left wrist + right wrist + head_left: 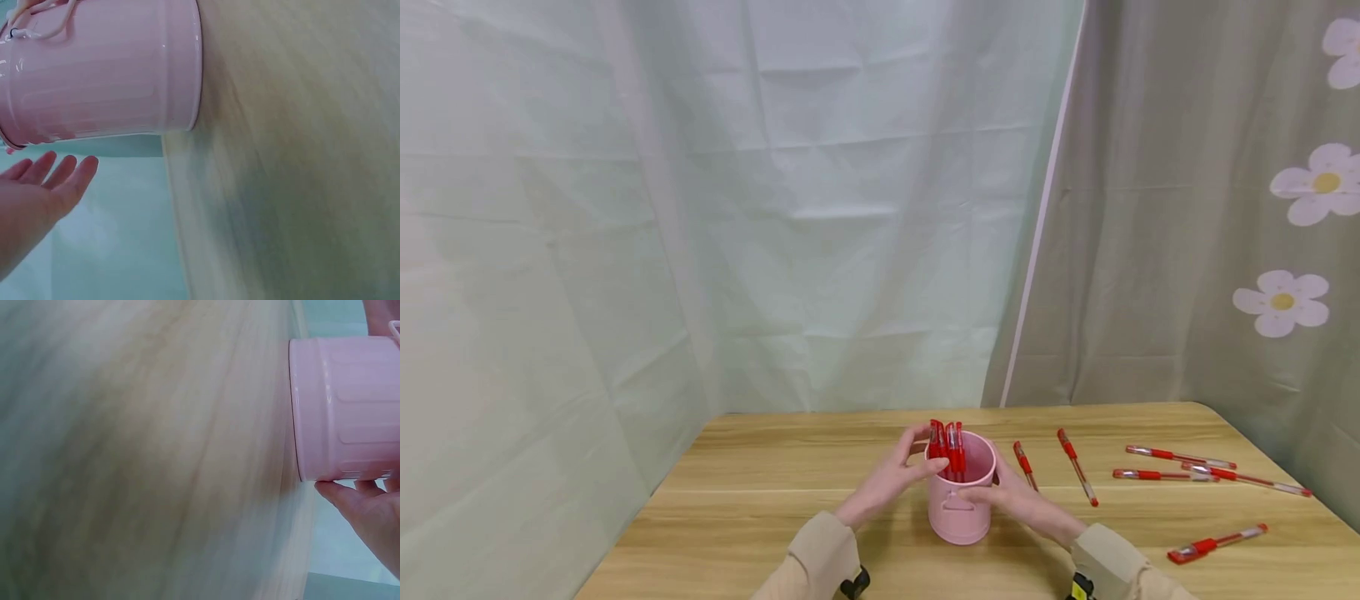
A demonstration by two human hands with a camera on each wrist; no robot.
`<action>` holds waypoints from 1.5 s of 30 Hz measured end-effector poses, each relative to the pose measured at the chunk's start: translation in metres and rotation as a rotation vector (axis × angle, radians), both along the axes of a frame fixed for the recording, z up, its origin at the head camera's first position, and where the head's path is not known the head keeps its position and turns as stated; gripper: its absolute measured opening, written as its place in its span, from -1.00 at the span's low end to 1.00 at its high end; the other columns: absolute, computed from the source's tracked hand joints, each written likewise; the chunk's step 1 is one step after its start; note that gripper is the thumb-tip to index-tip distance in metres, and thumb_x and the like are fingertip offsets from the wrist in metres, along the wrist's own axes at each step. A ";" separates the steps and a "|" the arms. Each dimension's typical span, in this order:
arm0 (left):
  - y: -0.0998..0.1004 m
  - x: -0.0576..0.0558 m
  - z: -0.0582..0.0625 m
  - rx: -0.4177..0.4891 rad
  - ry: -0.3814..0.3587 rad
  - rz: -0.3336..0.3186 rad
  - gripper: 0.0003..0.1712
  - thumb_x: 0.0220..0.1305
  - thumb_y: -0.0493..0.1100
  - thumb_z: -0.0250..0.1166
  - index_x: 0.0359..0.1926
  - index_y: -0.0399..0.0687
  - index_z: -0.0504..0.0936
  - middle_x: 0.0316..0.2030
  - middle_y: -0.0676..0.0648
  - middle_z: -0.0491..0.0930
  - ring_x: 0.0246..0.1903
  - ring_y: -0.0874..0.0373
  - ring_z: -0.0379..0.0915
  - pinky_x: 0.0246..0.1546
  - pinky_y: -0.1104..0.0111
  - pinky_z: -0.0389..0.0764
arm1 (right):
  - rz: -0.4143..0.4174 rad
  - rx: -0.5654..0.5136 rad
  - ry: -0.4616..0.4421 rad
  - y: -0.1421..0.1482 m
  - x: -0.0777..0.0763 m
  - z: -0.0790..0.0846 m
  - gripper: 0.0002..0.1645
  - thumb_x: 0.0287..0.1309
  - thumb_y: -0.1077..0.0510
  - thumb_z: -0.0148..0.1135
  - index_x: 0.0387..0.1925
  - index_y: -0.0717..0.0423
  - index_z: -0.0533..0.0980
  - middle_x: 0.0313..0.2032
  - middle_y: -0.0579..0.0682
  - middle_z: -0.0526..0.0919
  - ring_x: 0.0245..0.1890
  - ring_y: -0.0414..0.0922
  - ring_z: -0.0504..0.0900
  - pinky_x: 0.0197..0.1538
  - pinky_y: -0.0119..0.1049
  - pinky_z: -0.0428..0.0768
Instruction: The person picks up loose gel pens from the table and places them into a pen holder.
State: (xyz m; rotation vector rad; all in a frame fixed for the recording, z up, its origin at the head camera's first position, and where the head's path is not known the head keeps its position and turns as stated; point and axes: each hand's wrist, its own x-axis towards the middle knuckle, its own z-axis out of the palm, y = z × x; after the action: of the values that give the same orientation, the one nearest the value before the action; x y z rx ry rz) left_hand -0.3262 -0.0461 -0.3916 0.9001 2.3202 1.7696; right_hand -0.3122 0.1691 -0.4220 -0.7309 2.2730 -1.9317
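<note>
A pink metal bucket point(958, 523) with a small handle on its front stands upright on the wooden table. Several red gel pens point(953, 450) lean inside it, caps up, toward the left of the rim. My left hand point(897, 468) is spread beside the bucket's left side, its thumb near the pens. A gap shows between the left fingers point(78, 178) and the bucket wall in the left wrist view. My right hand point(1021, 498) holds the bucket's right side, thumb at the front by the handle and fingers around the side. The pens' lower ends are hidden.
Several more red pens lie scattered to the right, among them one point(1077, 467) beyond my right hand and one point(1217, 543) nearer the front. A pale curtain point(865, 250) hangs behind the wooden table point(737, 508), with a grey flowered curtain point(1135, 250) at right.
</note>
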 end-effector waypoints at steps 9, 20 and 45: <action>-0.004 -0.005 -0.007 0.057 -0.079 -0.112 -0.16 0.11 -0.09 0.28 0.32 -0.06 0.03 0.24 -0.07 0.12 0.23 -0.03 -0.01 0.09 0.09 0.20 | 0.009 -0.001 0.003 0.000 -0.001 -0.005 -0.06 -0.01 0.15 0.30 0.31 0.15 -0.03 0.18 0.18 0.19 0.13 0.10 0.21 0.06 -0.13 0.31; 0.000 -0.008 -0.010 -0.009 -0.065 -0.135 0.03 -0.02 -0.04 0.40 0.35 -0.03 -0.05 0.28 -0.06 0.04 0.27 -0.04 -0.11 0.15 0.11 0.09 | 0.047 0.008 -0.012 0.004 -0.001 -0.001 -0.09 0.02 0.15 0.28 0.31 0.10 -0.03 0.20 0.16 0.18 0.18 0.09 0.16 0.12 -0.03 0.24; 0.018 -0.006 -0.015 -0.021 -0.032 -0.052 0.07 -0.12 -0.14 0.45 0.31 -0.12 -0.04 0.14 -0.05 0.25 0.10 0.05 0.22 0.06 0.15 0.25 | 0.153 0.118 0.073 0.022 0.001 -0.002 -0.20 0.24 0.14 0.07 0.31 0.35 -0.10 0.21 0.37 0.11 0.16 0.27 0.16 0.08 -0.07 0.31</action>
State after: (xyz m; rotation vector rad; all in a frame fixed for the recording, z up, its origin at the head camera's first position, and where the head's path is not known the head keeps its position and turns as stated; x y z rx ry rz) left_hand -0.3319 -0.0285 -0.4065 0.9132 2.2704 1.7234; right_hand -0.3115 0.1915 -0.4240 -0.9449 2.2743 -1.7160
